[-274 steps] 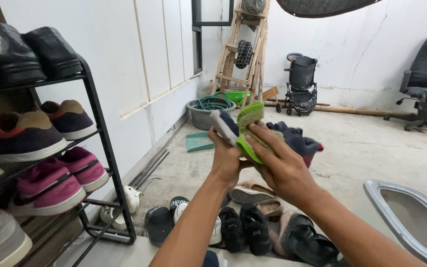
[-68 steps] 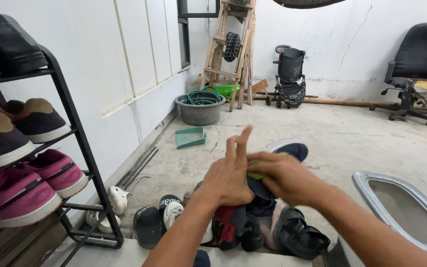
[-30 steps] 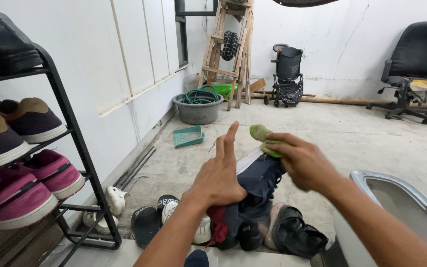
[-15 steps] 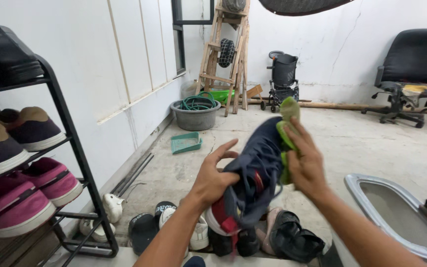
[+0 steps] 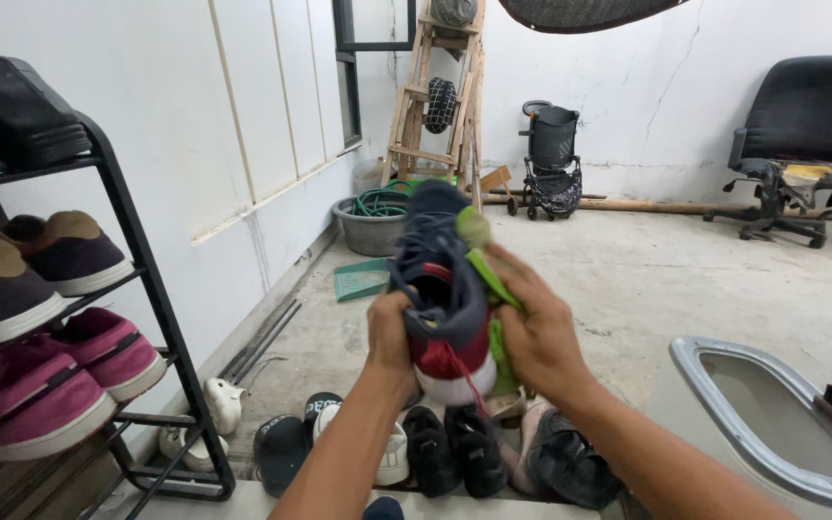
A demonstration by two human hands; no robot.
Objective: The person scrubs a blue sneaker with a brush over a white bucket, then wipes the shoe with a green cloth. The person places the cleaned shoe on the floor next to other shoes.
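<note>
Left hand (image 5: 389,332) raised at chest height, gripping navy shoe (image 5: 440,289) upright, heel down. Right hand (image 5: 536,337) pressing green cloth (image 5: 485,279) to its side. Bare concrete floor (image 5: 686,279) beyond; shoe rack (image 5: 151,318) left.

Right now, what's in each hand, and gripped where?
Left hand grips the navy and red shoe by its side near the heel. Right hand presses a green cloth against the shoe's other side.

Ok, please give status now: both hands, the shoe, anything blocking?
Left hand grips navy-red sneaker. Right hand presses green cloth on it. Nothing blocking.
</note>
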